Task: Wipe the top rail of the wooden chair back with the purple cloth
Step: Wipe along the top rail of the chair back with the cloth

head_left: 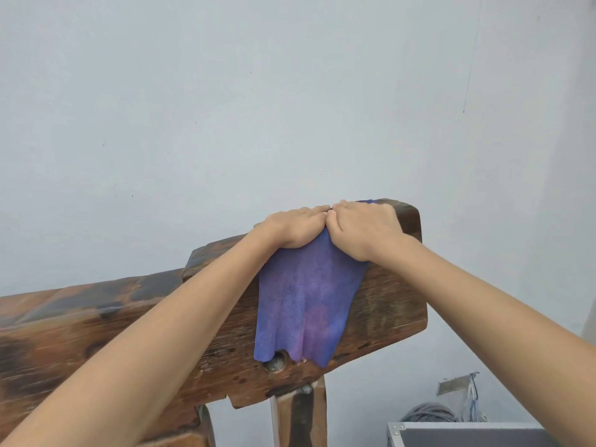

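From the head camera, both hands lay side by side on the top rail of the wooden chair back, near its right end. The left hand was pressed palm down on the purple cloth, its fingers straight and reaching over the far edge of the rail. The right hand lay just beside it, so close that the two touched at the fingertips; its fingers also pressed down flat on the cloth, though the thumb seemed tucked against the fabric between the hands, and whether it pinched a fold could not be told.

The cloth was draped over the rail beneath both palms. A small strip showed past the right hand's knuckles on the far side, and the larger part hung down the near face of the chair back below the wrists, ending in an uneven hem just above a dark knot hole in the wood. Both forearms reached in from the lower corners.

Below the hands, a wooden post ran down from the chair back. Farther down and to the right of the right arm stood a grey box with a metal edge, with a grey bundle behind it. A pale wall filled everything beyond the hands.
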`<state>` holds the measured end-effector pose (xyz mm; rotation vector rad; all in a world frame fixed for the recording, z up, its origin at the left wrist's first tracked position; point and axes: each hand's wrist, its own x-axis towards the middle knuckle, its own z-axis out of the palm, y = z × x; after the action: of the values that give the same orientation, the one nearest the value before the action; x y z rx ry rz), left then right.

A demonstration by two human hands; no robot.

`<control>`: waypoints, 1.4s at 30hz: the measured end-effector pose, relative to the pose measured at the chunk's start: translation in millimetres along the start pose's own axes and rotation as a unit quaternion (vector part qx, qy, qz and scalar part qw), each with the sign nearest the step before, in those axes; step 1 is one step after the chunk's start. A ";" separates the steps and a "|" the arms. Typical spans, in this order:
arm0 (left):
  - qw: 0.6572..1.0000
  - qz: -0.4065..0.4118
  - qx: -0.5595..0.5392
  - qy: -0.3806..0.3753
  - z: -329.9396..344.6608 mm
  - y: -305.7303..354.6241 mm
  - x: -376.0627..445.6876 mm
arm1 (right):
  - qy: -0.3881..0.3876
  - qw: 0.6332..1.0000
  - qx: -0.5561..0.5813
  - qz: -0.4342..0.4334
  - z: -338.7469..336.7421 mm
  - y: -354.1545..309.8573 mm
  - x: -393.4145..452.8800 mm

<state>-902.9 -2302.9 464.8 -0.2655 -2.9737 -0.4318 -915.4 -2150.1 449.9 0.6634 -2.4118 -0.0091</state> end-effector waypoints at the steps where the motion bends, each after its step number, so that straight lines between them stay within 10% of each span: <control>1: 1.000 0.008 0.005 0.008 2.5 1.0 -2.5 | 0.024 1.000 -0.018 0.003 1.7 -0.4 -5.8; 6: 1.000 0.003 0.003 0.022 7.5 5.2 -3.7 | 0.023 1.000 -0.018 0.002 4.0 5.2 -4.4; 17: 0.986 -0.157 -0.015 0.046 5.6 28.5 40.5 | -0.240 0.971 0.011 -0.003 -7.3 36.7 59.4; 26: 0.954 -0.110 0.046 0.276 7.5 39.3 11.1 | 0.087 0.994 0.047 0.039 -9.3 18.1 32.3; 42: 0.983 -0.059 0.106 0.136 24.0 37.3 -18.6 | -0.033 0.995 0.092 -0.009 0.5 33.2 0.1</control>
<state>-880.1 -2263.5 449.3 -0.0072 -2.7439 -0.1438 -931.0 -2121.2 455.0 0.7804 -2.4901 0.1892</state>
